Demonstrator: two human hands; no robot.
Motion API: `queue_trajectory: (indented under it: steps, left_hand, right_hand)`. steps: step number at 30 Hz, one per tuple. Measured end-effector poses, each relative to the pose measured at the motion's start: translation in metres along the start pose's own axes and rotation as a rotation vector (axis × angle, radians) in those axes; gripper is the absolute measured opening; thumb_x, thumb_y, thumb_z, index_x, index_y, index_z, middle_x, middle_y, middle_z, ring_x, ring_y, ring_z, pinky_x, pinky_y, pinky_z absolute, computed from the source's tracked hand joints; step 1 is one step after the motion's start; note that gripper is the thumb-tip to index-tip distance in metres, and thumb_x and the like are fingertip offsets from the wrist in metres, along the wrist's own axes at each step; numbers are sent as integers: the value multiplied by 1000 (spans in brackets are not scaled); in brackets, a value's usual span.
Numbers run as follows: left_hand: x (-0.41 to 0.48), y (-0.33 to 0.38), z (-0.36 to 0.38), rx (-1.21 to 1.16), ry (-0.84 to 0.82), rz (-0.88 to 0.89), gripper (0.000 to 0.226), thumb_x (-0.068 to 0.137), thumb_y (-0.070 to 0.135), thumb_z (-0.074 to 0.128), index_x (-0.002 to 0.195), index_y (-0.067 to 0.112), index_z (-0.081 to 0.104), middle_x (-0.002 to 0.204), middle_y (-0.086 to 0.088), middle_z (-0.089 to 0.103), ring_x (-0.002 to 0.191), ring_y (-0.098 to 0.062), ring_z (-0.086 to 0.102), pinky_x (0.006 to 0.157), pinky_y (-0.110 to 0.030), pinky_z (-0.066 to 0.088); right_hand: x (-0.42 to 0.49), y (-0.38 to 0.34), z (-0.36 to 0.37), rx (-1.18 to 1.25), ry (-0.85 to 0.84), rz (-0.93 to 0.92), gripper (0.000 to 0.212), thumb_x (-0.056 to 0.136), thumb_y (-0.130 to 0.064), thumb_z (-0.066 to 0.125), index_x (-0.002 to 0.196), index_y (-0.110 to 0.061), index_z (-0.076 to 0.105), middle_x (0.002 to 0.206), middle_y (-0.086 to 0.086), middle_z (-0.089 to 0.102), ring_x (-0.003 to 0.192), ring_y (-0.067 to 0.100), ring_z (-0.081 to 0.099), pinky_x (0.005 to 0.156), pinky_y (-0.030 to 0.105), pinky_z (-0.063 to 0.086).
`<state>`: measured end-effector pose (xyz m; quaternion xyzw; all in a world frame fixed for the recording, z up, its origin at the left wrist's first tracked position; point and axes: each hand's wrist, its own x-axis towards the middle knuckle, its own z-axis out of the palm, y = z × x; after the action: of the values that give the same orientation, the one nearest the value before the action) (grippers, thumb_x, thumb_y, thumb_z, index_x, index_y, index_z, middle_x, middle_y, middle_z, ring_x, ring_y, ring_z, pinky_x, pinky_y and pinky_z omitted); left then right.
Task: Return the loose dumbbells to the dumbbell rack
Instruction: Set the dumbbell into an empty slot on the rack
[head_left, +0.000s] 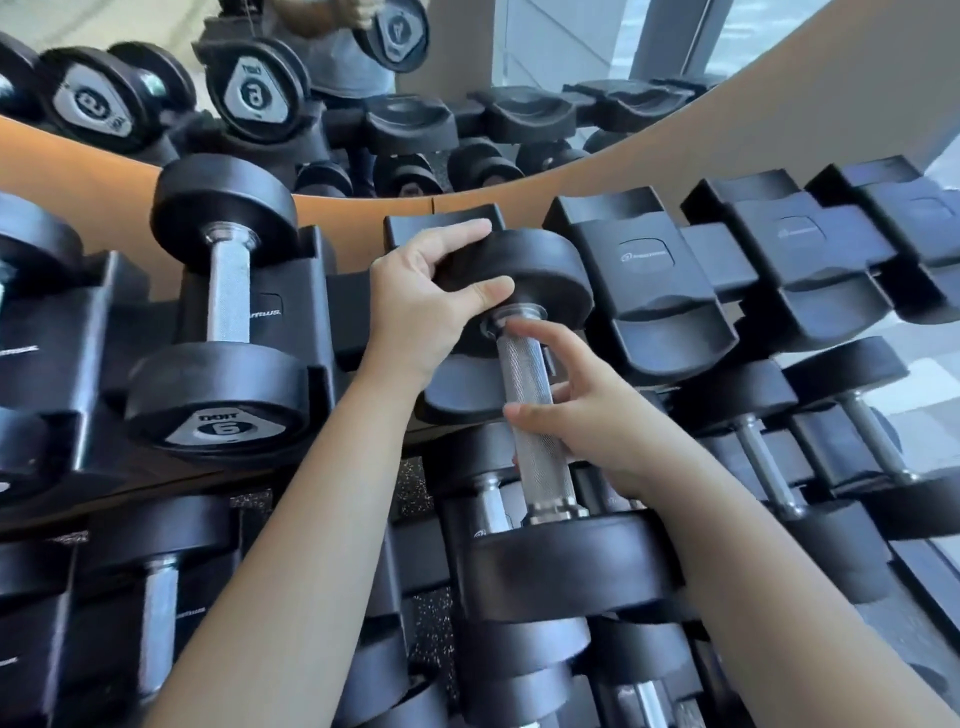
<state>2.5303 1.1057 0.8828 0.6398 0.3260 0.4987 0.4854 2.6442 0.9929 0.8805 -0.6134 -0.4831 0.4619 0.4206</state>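
Note:
A black dumbbell with a knurled steel handle (537, 441) hangs over a top-row cradle (457, 387) of the black dumbbell rack. Its far head (540, 280) sits near the cradle's back rest, and its near head (571, 566) points toward me. My left hand (421, 306) grips the far head, fingers over its top and thumb on its inner face. My right hand (587, 415) holds the handle near its middle, fingers loosely wrapped, index finger stretched up toward the collar.
A dumbbell marked 6 (228, 312) rests in the cradle to the left. Bare cradles (660, 291) line the top row to the right. The lower row holds several dumbbells (779, 441). A mirror (363, 78) behind the rack reflects it all.

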Motion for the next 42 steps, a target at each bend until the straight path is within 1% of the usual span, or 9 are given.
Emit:
queue_trajectory:
  steps: [4,8,13,21,26,32,36,39,42]
  left_hand:
    - [23,-14,-6,10,51,3,46,60,14,76,103,21,63,106,3,65,107,-11,60,99,-33,45]
    - [46,-24,-14,12,86,23,42,60,14,76,98,26,64,106,0,66,108,-15,60,100,-38,44]
    - [75,-29,-23,31,107,38,41,63,9,76,100,23,64,107,-3,63,107,-15,59,100,-33,44]
    - [106,-43,-22,44,98,70,40,65,4,75,97,27,66,101,13,58,103,-8,56,102,-30,40]
    - [118,-50,-16,93,96,128,39,63,12,74,92,35,65,100,17,58,103,-6,56,101,-30,41]
    - [132,-51,-11,107,100,140,43,65,9,74,103,26,64,101,14,58,102,-6,55,101,-29,40]
    - [139,-54,-10,71,117,109,41,67,6,74,98,29,65,102,13,59,102,-4,55,101,-29,41]
    - [143,-58,-14,82,135,98,41,69,4,73,100,29,63,104,12,59,102,-2,55,98,-24,41]
    - [148,-65,-16,106,150,80,42,71,4,73,104,27,62,105,10,59,100,1,54,93,-17,39]
  right_hand:
    - [31,2,3,0,-13,-11,60,82,-2,60,114,-50,44,80,-20,41,81,12,56,75,30,47]
    - [58,-7,1,-28,-17,-6,58,82,-1,59,117,-45,46,73,-19,40,42,-9,47,48,12,39]
    - [90,-17,3,-60,-12,-16,58,83,-3,59,124,-41,45,70,-18,30,37,-9,45,40,12,37]
    - [132,-9,3,-50,15,-57,57,83,-3,57,114,-48,43,76,-18,38,68,2,45,53,11,41]
    - [144,-4,2,-36,39,-98,63,83,-4,58,97,-63,39,109,-2,48,111,29,52,97,49,45]
    - [158,-4,-5,-33,35,-107,62,82,-6,59,98,-63,39,108,-1,43,121,36,46,101,52,40]
    - [166,-3,-10,-62,22,-96,61,83,-6,59,115,-54,40,84,-20,40,97,13,49,100,39,39]
    - [169,-6,-11,-99,48,-83,60,85,-5,58,130,-38,39,71,-22,29,66,-5,33,70,16,36]
    - [175,-10,-9,-131,64,-68,59,85,-4,57,133,-34,39,69,-21,28,59,-4,31,57,11,31]
